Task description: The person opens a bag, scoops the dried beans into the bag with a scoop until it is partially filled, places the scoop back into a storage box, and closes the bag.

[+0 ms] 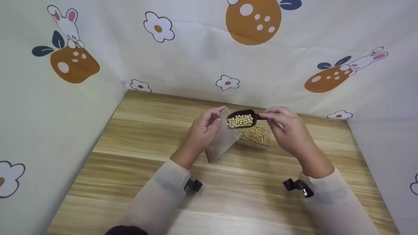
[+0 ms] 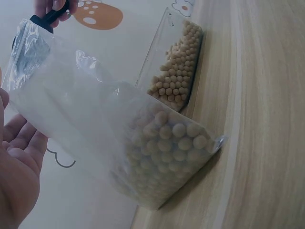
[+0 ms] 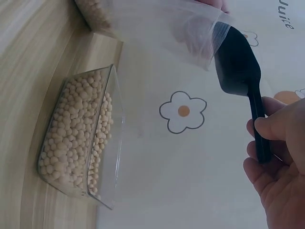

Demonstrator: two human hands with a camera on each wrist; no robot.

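- Left hand point(image 1: 202, 129): pinches rim of clear bag point(image 1: 222, 143); bag bottom, holding beans, rests on table point(image 1: 130, 137).
- Black scoop point(image 3: 240, 71): between hands, long axis crosswise, tip leftward overlapping bag mouth; depth inside, cannot tell. Loaded bowl nearer left hand.
- Clear box point(image 3: 113, 167) of beans: just right of bag, beneath scoop.
- Right hand point(image 1: 289, 129): grips scoop handle.

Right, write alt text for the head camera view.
A person's right grip holds a black scoop of round, pale yellow beans at the mouth of a clear plastic bag, which the left grip holds. Beside the bag, a clear container of more beans stands on a wood-grain table.
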